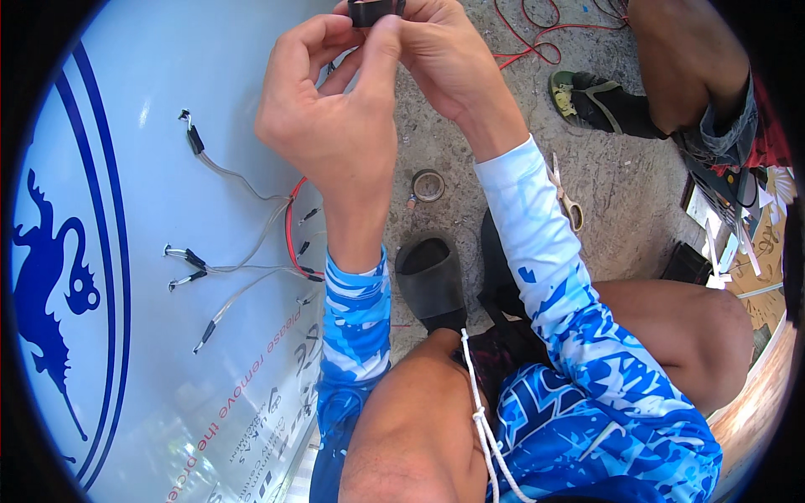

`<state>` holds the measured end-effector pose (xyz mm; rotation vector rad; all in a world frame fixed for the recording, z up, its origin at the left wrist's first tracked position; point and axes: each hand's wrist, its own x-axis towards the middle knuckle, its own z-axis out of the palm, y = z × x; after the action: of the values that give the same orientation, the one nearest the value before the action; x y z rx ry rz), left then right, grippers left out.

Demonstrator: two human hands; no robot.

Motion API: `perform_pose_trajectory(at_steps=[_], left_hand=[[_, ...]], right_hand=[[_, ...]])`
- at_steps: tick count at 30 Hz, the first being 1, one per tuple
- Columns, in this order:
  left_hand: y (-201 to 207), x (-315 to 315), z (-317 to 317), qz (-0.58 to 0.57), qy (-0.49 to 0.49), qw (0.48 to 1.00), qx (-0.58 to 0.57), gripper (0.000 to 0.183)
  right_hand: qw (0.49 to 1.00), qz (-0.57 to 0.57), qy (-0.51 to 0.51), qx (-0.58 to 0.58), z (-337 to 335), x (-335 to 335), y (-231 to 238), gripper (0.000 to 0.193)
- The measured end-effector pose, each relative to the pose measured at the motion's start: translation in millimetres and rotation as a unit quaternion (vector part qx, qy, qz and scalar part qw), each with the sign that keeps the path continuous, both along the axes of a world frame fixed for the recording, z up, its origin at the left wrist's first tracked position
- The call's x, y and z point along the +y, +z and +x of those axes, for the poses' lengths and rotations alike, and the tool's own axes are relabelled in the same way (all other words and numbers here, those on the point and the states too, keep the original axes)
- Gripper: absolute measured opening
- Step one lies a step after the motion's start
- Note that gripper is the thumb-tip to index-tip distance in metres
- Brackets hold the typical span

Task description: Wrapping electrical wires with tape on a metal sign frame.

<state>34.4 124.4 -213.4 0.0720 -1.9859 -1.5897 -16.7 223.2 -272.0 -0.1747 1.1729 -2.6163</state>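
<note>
At the top edge, a short strip of black tape (375,12) is stretched between my two hands. My left hand (335,117) pinches its left end between thumb and fingers. The right end is gripped by my right hand (444,63), whose fingers partly run out of the picture. Whether the strip wraps round anything cannot be seen. Below and left of my hands, thin grey cables (239,178) with black-wrapped joints (194,139) and bare ends lie on a white panel (168,50). They branch off a red cable (289,226) that passes behind my left wrist.
A roll of tape (417,186) lies on the rough concrete floor (461,218). Scissors (573,210) rest beside my right forearm. Red wires (545,38) are tangled at the top. Another person's sandalled foot (612,102) is at the upper right, near tools and scraps (738,222).
</note>
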Motion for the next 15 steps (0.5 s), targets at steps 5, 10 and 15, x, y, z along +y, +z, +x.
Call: perform_pose_trajectory(at_steps=[5,10,15], left_hand=[[2.0,-4.9,-4.4,-0.036,0.02,0.999,-0.029,0.022],[-6.7,-0.6,-4.8,-0.038,0.013,0.999,0.008,0.025],[-7.4,0.2,-11.6,-0.046,0.022,0.999,0.01,0.023]], right_hand=[[1.0,0.012,-0.012,-0.021,-2.4,-3.1,5.2,0.018],[0.999,0.017,-0.036,-0.016,2.4,-4.3,7.8,0.019],[0.998,0.025,-0.047,-0.028,1.4,-8.4,6.4,0.019]])
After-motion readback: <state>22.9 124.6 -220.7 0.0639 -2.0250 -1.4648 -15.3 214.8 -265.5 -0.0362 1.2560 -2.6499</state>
